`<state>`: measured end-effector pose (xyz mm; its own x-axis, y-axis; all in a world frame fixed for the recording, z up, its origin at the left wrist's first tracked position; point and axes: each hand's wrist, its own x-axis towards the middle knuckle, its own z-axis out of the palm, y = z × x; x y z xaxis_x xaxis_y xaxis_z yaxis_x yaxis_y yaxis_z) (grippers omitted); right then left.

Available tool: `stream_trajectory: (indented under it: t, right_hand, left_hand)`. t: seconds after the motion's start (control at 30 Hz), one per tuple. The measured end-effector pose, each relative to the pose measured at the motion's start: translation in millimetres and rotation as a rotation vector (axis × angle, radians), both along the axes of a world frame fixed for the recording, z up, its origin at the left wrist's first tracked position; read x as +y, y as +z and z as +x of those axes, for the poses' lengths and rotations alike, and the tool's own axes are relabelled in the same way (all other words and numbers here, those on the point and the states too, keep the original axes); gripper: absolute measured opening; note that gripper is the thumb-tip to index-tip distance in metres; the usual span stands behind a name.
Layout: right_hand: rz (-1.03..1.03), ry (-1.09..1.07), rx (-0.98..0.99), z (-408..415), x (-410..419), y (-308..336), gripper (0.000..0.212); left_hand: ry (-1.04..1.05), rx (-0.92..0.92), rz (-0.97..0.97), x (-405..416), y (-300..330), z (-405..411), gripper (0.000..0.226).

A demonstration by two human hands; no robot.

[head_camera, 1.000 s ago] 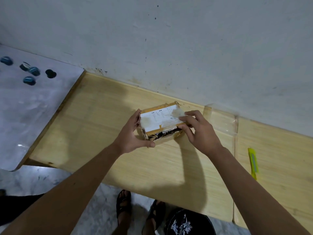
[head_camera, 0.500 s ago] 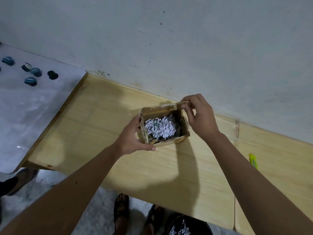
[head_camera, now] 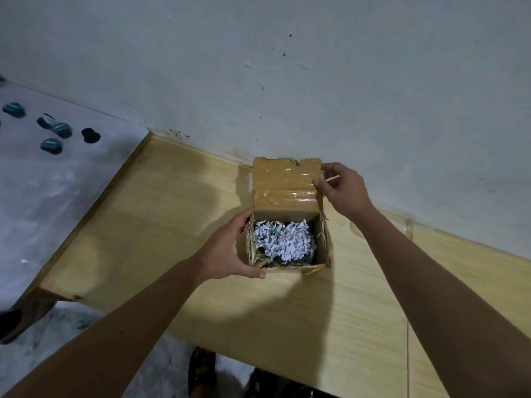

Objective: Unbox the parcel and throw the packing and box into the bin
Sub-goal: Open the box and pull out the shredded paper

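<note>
- The worktop (head_camera: 178,225) is pale yellow wood grain, set against a grey-white wall, with a seam running across its right part.
- An open cardboard box (head_camera: 323,239) stands on it near the wall — shredded white paper (head_camera: 283,239) fills it.
- A clear plastic film (head_camera: 382,225) lies just right of the box.
</note>
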<state>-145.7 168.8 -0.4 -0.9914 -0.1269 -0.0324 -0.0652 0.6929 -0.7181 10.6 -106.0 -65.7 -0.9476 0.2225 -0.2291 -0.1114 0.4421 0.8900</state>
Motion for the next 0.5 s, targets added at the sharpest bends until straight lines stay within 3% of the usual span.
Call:
stream_trajectory:
  t: [0.23,0.5]
  right_hand:
    - [0.07,-0.021,-0.048,5,6,-22,0.03]
    - [0.039,-0.048,0.12,16,3,-35,0.015]
  left_hand:
    - [-0.064,0.009,-0.051,0,4,-4,0.149]
    - [-0.114,0.034,-0.108,-2,7,-6,0.15]
